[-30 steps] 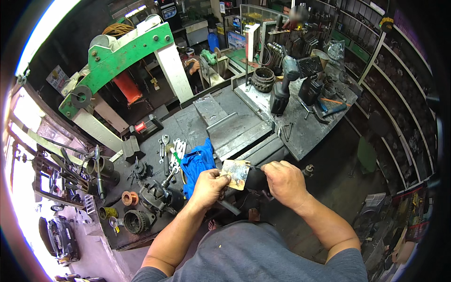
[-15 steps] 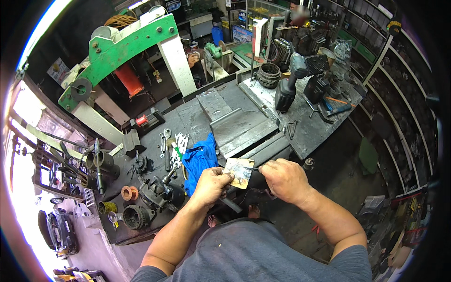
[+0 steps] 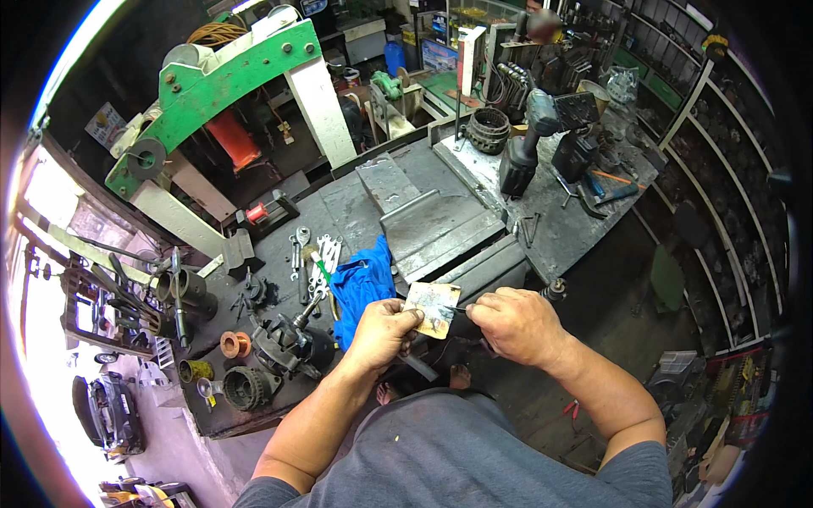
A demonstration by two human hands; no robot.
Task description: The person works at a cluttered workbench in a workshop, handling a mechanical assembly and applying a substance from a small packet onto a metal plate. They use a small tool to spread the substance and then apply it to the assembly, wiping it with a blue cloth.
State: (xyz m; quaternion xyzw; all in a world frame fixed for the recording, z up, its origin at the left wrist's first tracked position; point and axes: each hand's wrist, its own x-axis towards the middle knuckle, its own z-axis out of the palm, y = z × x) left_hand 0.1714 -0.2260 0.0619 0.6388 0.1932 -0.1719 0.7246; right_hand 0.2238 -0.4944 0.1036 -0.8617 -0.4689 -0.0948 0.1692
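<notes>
My left hand [image 3: 383,337] is closed on a small, flat, yellowish square pad [image 3: 430,298] with dark smears, its thumb lying on top. My right hand [image 3: 523,328] is closed in a pinch just right of the pad. A thin dark piece [image 3: 461,309] reaches from its fingertips to the pad's right edge; its kind is too small to tell. Beyond the left hand, a crumpled blue cloth [image 3: 362,284] lies on the dark workbench [image 3: 326,207].
Several wrenches [image 3: 329,254] and a motor-like part with a shaft [image 3: 284,345] lie left of the cloth. A copper-coloured spool [image 3: 235,345] sits near the bench's left end. On the right-hand table stands a cordless power tool [image 3: 523,148]. A green-and-white frame [image 3: 229,80] rises behind.
Against the pad, the thin piece in my right hand has shifted slightly downward. My left hand still holds the pad in nearly the same place. A hand in the background has gone from view.
</notes>
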